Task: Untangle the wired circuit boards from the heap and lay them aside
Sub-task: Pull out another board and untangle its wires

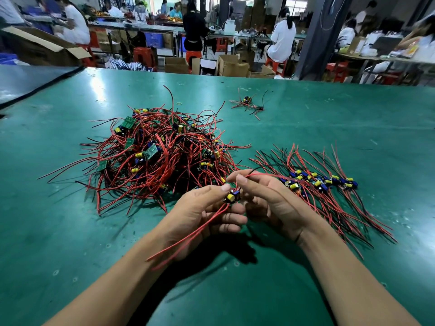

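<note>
A tangled heap (160,151) of small green circuit boards with red and black wires lies on the green table, left of centre. In front of it my left hand (202,215) holds one small board (231,196) with a yellow capacitor, its red wires trailing down over my palm. My right hand (266,198) pinches a red wire (261,175) of that board between thumb and forefinger. To the right, a sorted row of boards (322,182) lies side by side with wires fanned out.
Two more wired boards (249,103) lie apart at the far middle of the green table (70,231). Beyond the table's far edge are cardboard boxes (230,65), red stools and seated people at other benches.
</note>
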Tool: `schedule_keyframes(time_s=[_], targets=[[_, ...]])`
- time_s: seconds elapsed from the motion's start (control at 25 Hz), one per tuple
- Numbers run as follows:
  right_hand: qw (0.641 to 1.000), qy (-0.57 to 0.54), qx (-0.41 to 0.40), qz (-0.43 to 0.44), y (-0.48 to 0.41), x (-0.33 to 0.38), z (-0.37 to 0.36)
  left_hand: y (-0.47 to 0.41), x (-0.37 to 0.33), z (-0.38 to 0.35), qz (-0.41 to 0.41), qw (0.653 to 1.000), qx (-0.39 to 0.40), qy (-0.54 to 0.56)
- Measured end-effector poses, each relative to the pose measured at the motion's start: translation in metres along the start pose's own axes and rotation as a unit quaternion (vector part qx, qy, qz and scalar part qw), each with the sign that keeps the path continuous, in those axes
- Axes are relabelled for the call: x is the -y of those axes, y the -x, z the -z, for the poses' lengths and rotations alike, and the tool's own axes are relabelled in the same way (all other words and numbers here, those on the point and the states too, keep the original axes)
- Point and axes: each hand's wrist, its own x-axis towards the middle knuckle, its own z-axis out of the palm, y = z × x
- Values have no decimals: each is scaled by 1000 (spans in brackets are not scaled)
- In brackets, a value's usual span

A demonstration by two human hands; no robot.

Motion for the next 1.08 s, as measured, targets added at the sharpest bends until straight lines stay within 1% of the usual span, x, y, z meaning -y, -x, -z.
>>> schedule_keyframes(time_s=[0.12,0.28,0.44,0.56,0.68,0.8,0.88,1.0,1.08], targets=[[999,-27,-39,26,-8,1,-1,1,4,-3,-3,1000,24,12],[993,-71,-94,18,-12,-3,0,3,7,-6,-10,998,60,-10],[991,-8,-129,24,-12,-5,-3,2,10,-6,-15,998,41,-55],[989,-6,-145,15,-11,-7,-8,0,15,-5,-41,994,4,-102],[984,44,-165,48,-11,-10,-14,-2,17,-9,-45,995,-28,-88],[982,46,-165,84,-9,-10,-18,-3,16,-10,-49,995,-52,-69],[981,45,-158,99,-8,-11,-21,-4,16,-10,-52,995,-54,-66],[980,32,-161,115,-10,-9,-21,-3,17,-8,-43,997,-32,-55],[975,56,-175,123,-13,-6,-16,-3,16,-8,-43,996,-19,-70]])
